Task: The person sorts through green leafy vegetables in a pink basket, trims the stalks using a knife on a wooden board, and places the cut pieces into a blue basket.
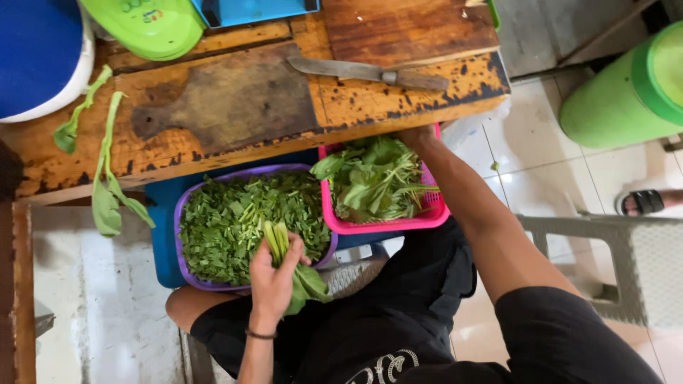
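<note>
The left hand (272, 276) is clenched around a small bunch of leafy greens (288, 263) — stems up, leaves hanging toward six o'clock — at the near rim of a purple basket (179, 213) full of chopped greens (242, 217). At two o'clock from that hand sits a pink basket (388, 225) of whole leaves (373, 178), touching the purple one. The right hand (415, 135) reaches to the pink basket's far edge, under the table lip; whether it grips anything I cannot tell. Both baskets rest on a blue tray (160, 235) over the person's lap. Beyond, at twelve o'clock, a worn wooden table (398, 99) carries a dark cutting board (228, 99) and a knife (366, 72) — with loose stalks (107, 178) draped over its edge at ten o'clock. A green bin (626, 92) stands at two o'clock.
</note>
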